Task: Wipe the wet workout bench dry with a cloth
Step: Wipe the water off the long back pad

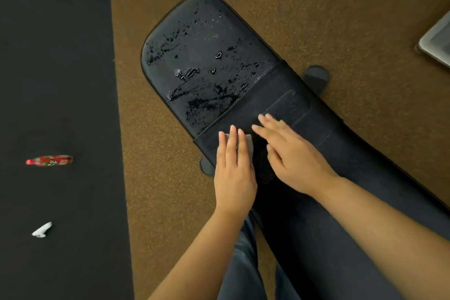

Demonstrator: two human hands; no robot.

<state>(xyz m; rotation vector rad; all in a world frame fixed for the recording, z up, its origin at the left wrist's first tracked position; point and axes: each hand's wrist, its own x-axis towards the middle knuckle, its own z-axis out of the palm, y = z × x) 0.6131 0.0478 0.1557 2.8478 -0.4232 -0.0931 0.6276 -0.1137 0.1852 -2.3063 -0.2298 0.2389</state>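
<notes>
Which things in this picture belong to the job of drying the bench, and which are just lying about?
Part of the job:
bench, wet with drops
cloth, under the left hand
right hand, flat on the bench

Just lying about:
red bottle on the black mat
white scrap on the mat
grey tray at the right edge

A workout room. A padded bench [207,39] stands on brown carpet [341,7]; a black mat [56,80] lies at nine o'clock.
</notes>
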